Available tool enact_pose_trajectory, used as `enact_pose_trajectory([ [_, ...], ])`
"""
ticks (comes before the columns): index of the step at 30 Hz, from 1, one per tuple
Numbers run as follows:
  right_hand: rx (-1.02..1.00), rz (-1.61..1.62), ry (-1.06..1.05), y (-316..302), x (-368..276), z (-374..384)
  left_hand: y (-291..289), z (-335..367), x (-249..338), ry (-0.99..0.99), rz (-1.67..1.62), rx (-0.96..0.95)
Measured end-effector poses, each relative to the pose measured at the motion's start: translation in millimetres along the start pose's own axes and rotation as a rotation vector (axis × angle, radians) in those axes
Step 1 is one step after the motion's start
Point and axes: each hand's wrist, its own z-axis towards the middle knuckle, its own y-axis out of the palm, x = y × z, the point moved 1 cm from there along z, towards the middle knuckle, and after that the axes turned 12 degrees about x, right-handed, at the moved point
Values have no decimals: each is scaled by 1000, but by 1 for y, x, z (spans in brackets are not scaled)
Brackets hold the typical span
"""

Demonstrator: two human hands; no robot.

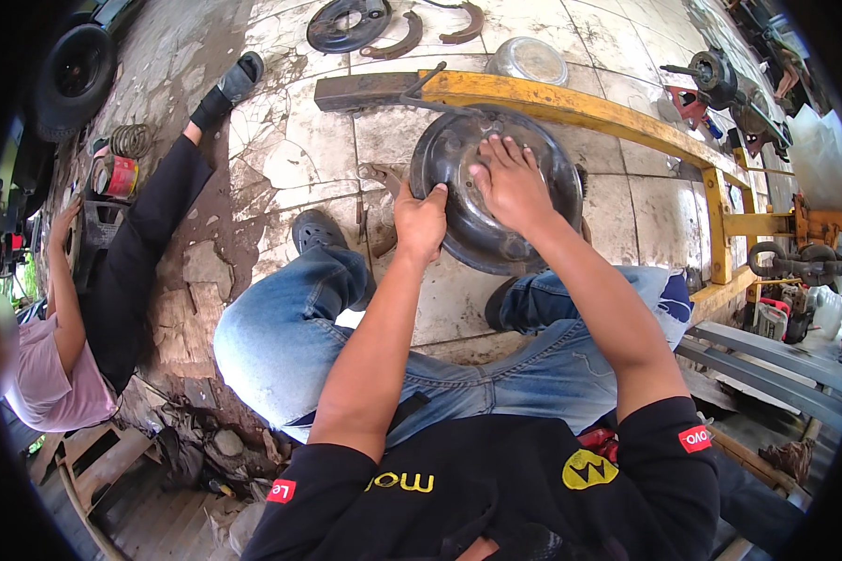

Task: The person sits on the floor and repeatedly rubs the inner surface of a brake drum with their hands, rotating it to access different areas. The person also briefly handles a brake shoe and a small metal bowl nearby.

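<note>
Left hand [421, 222] pinches round black plate [463, 227] at nine-o'clock rim; right hand [515, 190], fingers spread toward eleven, lies on it.

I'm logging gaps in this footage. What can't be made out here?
All in the head view:
- Black disc: underside, turned away from the camera.
- Left hand: some fingers, hidden behind the disc's rim.
- Right hand: palm, hidden by its own back.
- Co-worker: head, blurred at the left edge.
</note>
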Motion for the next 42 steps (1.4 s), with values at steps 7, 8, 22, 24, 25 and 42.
enact_pose_trajectory([
  [7, -48, 21, -68, -1, -1, 1, -2, 0, 6, -47, 43, -22],
  [8, -63, 31, -77, -2, -2, 0, -2, 2, 6, -31, 16, -27],
  [22, -97, 34, -93, -9, 1, 5, -3, -7, 23, -41, 205, -88],
  [24, -88, 63, -99, -5, 2, 2, -1, -2, 27, -21, 245, -97],
  [25, -79, 74, -106, -3, 2, 0, -3, 1, 22, -1, 271, -97],
  [42, -93, 111, -111, -1, -3, -4, -1, 20, 7, -13, 261, -7],
])
